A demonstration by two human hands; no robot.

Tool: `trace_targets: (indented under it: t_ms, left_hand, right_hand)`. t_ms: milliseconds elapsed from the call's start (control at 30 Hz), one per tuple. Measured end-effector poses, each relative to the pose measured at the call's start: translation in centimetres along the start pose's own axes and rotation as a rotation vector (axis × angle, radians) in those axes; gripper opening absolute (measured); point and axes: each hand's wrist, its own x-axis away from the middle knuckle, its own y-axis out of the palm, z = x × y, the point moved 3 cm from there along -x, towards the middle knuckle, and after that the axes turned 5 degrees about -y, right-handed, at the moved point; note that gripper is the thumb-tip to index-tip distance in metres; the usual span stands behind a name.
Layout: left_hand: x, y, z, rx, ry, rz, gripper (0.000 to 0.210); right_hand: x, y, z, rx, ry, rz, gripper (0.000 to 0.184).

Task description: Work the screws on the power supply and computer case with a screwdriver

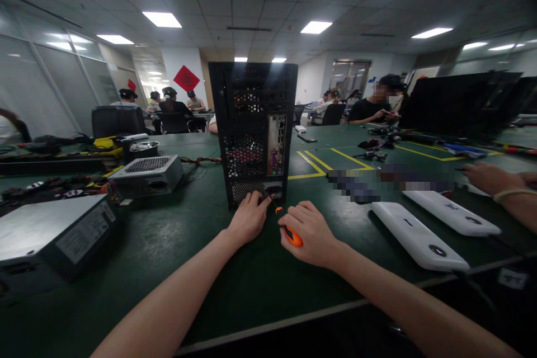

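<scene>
A black computer case (245, 114) stands upright on the green table, its rear panel facing me. Low on that panel is a power supply (243, 189) with a perforated grille. My left hand (248, 217) rests against it, fingers bent and close together. Whatever its fingertips may pinch is hidden. My right hand (310, 232) is wrapped round the orange and black handle of a screwdriver (292, 236). The screwdriver's thin shaft points up and left at the case's lower right corner, near my left fingertips. Whether its tip touches a screw is too small to tell.
Two loose power supplies (145, 174) (54, 235) and a metal bowl (143, 149) lie left. White power banks (419, 238) lie right, near another person's hand (493, 179). Cables (375, 145) and a dark monitor (457, 103) are farther back. The table's front edge (277, 327) runs below my arms.
</scene>
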Motion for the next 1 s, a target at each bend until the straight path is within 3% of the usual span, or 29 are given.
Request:
trace_targets:
  t_ms: [233, 533, 800, 1000]
  left_hand:
    - [-0.01, 0.11, 0.04, -0.003, -0.010, 0.007, 0.040]
    - [-0.01, -0.17, 0.16, -0.008, -0.023, -0.008, 0.041]
    - [0.06, -0.07, 0.18, -0.014, -0.011, -0.016, 0.041]
    - [0.02, -0.22, 0.25, -0.024, -0.030, -0.035, 0.041]
  right_hand:
    - [0.33, 0.34, 0.56, -0.003, 0.172, 0.041, 0.021]
    - [0.11, 0.69, -0.26, 0.094, -0.058, -0.078, 0.009]
    - [0.17, 0.58, 0.11, 0.041, 0.051, 0.009, 0.019]
    - [0.13, 0.41, -0.10, -0.052, 0.047, -0.096, 0.022]
